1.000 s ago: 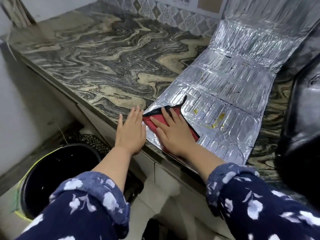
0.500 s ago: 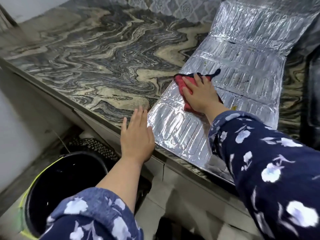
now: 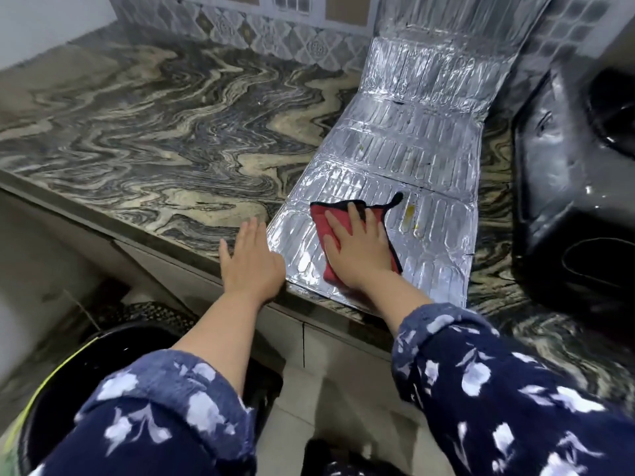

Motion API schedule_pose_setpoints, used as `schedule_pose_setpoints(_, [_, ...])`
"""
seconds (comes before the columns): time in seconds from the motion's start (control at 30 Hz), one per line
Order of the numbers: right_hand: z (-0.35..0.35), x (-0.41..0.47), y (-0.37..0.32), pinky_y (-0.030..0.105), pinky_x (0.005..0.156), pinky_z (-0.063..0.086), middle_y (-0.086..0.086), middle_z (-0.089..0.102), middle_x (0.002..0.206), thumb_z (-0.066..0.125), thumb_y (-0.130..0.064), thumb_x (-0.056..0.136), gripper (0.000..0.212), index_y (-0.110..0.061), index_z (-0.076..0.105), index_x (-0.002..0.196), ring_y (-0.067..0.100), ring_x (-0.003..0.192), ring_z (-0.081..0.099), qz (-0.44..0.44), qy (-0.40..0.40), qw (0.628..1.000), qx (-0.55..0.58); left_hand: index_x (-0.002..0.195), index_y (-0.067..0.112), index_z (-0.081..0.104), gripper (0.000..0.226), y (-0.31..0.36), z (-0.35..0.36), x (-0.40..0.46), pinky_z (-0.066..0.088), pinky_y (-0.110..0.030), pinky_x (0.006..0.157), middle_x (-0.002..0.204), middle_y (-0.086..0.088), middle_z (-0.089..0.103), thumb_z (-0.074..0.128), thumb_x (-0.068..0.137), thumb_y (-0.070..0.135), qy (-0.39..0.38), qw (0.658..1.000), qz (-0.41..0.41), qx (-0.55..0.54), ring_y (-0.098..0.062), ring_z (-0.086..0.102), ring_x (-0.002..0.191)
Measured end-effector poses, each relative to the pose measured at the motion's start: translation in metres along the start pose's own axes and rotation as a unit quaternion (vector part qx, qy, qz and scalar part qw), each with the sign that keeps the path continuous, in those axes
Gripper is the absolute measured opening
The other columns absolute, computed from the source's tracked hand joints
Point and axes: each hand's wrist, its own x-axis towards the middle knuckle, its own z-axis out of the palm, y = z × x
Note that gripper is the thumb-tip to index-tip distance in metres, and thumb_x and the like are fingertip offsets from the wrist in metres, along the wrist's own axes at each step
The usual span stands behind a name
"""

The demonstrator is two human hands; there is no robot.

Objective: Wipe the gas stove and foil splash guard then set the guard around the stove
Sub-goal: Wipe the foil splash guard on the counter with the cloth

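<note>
The single head camera looks forward and steeply down (wide-angle, close in) over the counter edge (image 3: 192, 259), just beyond the fingers (image 3: 252, 228).

A home kitchen, seen from the counter

A long swirled grey-and-tan marble countertop (image 3: 154, 132) runs along a wall of patterned grey backsplash tiles (image 3: 261, 32). A ribbed silver foil splash guard (image 3: 412, 146) lies unfolded on it beside a glossy black glass gas stove (image 3: 567, 187). Below stand pale cabinet fronts (image 3: 343, 352) and a round black bin with a yellow-green rim (image 3: 62, 383)
</note>
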Motion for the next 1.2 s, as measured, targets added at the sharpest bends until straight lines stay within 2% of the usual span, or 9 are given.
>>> schedule_pose_setpoints(0.07, [-0.001, -0.009, 0.012, 0.045, 0.119, -0.005, -0.003, -0.007, 0.162, 0.013, -0.055, 0.096, 0.054, -0.045, 0.006, 0.149, 0.027, 0.148, -0.009, -0.032, -0.005, 0.999, 0.000, 0.152, 0.015, 0.004, 0.067, 0.008, -0.009, 0.011, -0.002, -0.050, 0.119, 0.162, 0.004, -0.002, 0.033, 0.092, 0.022, 0.009, 1.000, 0.002, 0.000, -0.010, -0.003, 0.149])
schedule_pose_setpoints(0.2, [-0.003, -0.017, 0.034, 0.042, 0.120, -0.004, -0.005, -0.005, 0.162, 0.015, -0.058, 0.095, 0.054, -0.049, 0.008, 0.147, 0.025, 0.148, -0.008, -0.060, -0.003, 0.998, -0.011, 0.152, 0.014, 0.005, 0.062, 0.035, -0.015, 0.046, -0.001, -0.052, 0.118, 0.162, 0.000, -0.001, 0.031, 0.096, 0.021, -0.007, 0.996, 0.085, 0.001, -0.015, -0.003, 0.149])
schedule_pose_setpoints(0.37, [-0.007, -0.012, 0.050, 0.042, 0.120, -0.003, -0.008, -0.002, 0.161, 0.016, -0.060, 0.092, 0.055, -0.052, 0.009, 0.146, 0.022, 0.148, -0.006, -0.062, 0.014, 0.998, -0.004, 0.152, 0.013, 0.011, 0.057, 0.053, -0.003, 0.084, -0.002, -0.054, 0.118, 0.162, -0.002, 0.002, 0.025, 0.100, 0.032, -0.036, 0.992, 0.117, -0.010, -0.017, -0.001, 0.149])
schedule_pose_setpoints(0.53, [-0.019, 0.015, 0.094, 0.043, 0.120, -0.001, -0.008, -0.003, 0.161, 0.017, -0.061, 0.093, 0.055, -0.050, 0.009, 0.146, 0.022, 0.148, -0.005, 0.006, 0.028, 1.000, -0.003, 0.152, 0.015, 0.011, 0.058, 0.050, 0.011, 0.089, -0.002, -0.050, 0.118, 0.162, -0.001, 0.002, 0.020, 0.099, 0.037, 0.009, 0.992, 0.128, 0.020, -0.015, 0.002, 0.149])
schedule_pose_setpoints(0.73, [-0.037, 0.051, 0.144, 0.044, 0.120, -0.002, -0.005, -0.003, 0.162, 0.018, -0.057, 0.095, 0.056, -0.044, 0.009, 0.149, 0.024, 0.148, -0.005, 0.105, 0.039, 0.994, -0.009, 0.153, 0.018, 0.007, 0.058, 0.049, 0.013, 0.092, -0.001, -0.049, 0.119, 0.162, -0.002, 0.000, 0.018, 0.099, 0.038, 0.009, 0.989, 0.141, 0.040, -0.016, 0.000, 0.149])
schedule_pose_setpoints(0.9, [-0.038, 0.075, 0.129, 0.050, 0.118, -0.006, 0.002, -0.008, 0.162, 0.015, -0.051, 0.097, 0.057, -0.037, 0.003, 0.151, 0.032, 0.147, -0.010, 0.190, 0.036, 0.981, -0.008, 0.152, 0.014, 0.006, 0.059, 0.051, 0.013, 0.091, -0.002, -0.048, 0.119, 0.162, -0.005, -0.002, 0.018, 0.099, 0.036, 0.007, 0.988, 0.150, 0.048, -0.017, -0.002, 0.149])
schedule_pose_setpoints(1.07, [-0.031, 0.085, 0.063, 0.050, 0.118, -0.007, 0.004, -0.012, 0.161, 0.011, -0.047, 0.099, 0.056, -0.033, -0.002, 0.151, 0.033, 0.147, -0.013, 0.090, 0.009, 0.996, -0.001, 0.152, 0.012, 0.007, 0.060, 0.050, 0.015, 0.091, 0.000, -0.048, 0.120, 0.162, -0.006, 0.000, 0.019, 0.099, 0.036, 0.010, 0.987, 0.152, 0.050, -0.018, -0.002, 0.149])
schedule_pose_setpoints(1.2, [-0.030, 0.076, 0.061, 0.047, 0.119, -0.004, -0.002, -0.007, 0.162, 0.016, -0.051, 0.097, 0.055, -0.039, 0.006, 0.151, 0.028, 0.148, -0.009, 0.009, -0.008, 1.000, 0.011, 0.153, 0.014, 0.006, 0.060, 0.051, 0.011, 0.091, -0.001, -0.046, 0.120, 0.162, -0.004, -0.001, 0.021, 0.099, 0.036, 0.001, 0.988, 0.147, 0.040, -0.017, -0.002, 0.149])
